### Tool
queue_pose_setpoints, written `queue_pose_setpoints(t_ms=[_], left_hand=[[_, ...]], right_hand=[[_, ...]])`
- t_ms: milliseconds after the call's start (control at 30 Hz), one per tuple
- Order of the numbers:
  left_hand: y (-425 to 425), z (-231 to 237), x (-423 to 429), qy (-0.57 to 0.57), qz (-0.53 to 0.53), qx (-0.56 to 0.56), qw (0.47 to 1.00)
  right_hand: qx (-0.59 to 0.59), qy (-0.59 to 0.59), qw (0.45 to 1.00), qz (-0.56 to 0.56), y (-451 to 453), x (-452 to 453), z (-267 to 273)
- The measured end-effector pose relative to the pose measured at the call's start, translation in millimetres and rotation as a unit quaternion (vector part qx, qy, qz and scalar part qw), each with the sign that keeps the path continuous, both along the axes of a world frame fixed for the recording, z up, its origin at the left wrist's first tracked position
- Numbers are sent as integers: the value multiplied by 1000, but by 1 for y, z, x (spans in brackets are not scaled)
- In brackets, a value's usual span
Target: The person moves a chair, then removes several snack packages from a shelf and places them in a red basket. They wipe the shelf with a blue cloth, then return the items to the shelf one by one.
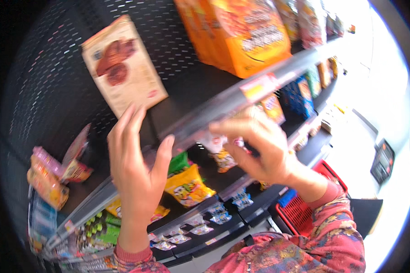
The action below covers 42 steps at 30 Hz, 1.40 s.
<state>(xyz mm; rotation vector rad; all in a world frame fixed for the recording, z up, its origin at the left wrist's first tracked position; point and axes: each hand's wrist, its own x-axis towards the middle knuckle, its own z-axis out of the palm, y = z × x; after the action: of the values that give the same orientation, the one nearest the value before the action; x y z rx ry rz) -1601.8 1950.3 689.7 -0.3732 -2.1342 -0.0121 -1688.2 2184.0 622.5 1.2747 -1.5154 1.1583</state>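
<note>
A beige snack pouch (133,73) with a picture of brown meat-like food stands on the black upper shelf (181,83), leaning towards the perforated back panel. My left hand (133,167) is at its lower edge, fingers raised and thumb spread wide. The fingertips overlap the pouch in view; whether they touch it I cannot tell. My right hand (263,150), somewhat blurred, is in front of the shelf's clear front rail (205,114). Its fingers are bent, with a gap between thumb and index finger and nothing visible in the grip.
Large orange bags (259,41) stand on the right of the upper shelf. Several small packages (48,181) sit at its left end. Lower shelves carry a yellow snack bag (189,187) and small wrapped packets (201,229). A red basket (295,213) is beneath my right arm.
</note>
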Motion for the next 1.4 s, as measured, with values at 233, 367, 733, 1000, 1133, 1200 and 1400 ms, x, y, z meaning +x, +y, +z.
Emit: queue_pose_setpoints(t_ms=[233,367,733,1000,1133,1200,1400], left_hand=[[0,-33,-8,23,146,-51,988],[-10,-46,-17,9,186,-52,981],[-27,-53,-35,62,226,-44,971],[-5,-58,-32,139,229,-31,963],[-34,-50,-35,49,253,-24,966],[-43,-52,-33,48,257,-25,965],[-32,-59,-28,50,242,-4,969]], right_hand=[[57,-384,911,-140,86,23,-240],[103,-459,818,-332,175,61,-374],[-166,-729,472,-468,352,113,-534],[-19,-692,456,-560,390,64,-599],[27,-712,438,-548,404,42,-622],[48,-716,435,-544,408,36,-633],[79,-713,460,-524,410,27,-656]])
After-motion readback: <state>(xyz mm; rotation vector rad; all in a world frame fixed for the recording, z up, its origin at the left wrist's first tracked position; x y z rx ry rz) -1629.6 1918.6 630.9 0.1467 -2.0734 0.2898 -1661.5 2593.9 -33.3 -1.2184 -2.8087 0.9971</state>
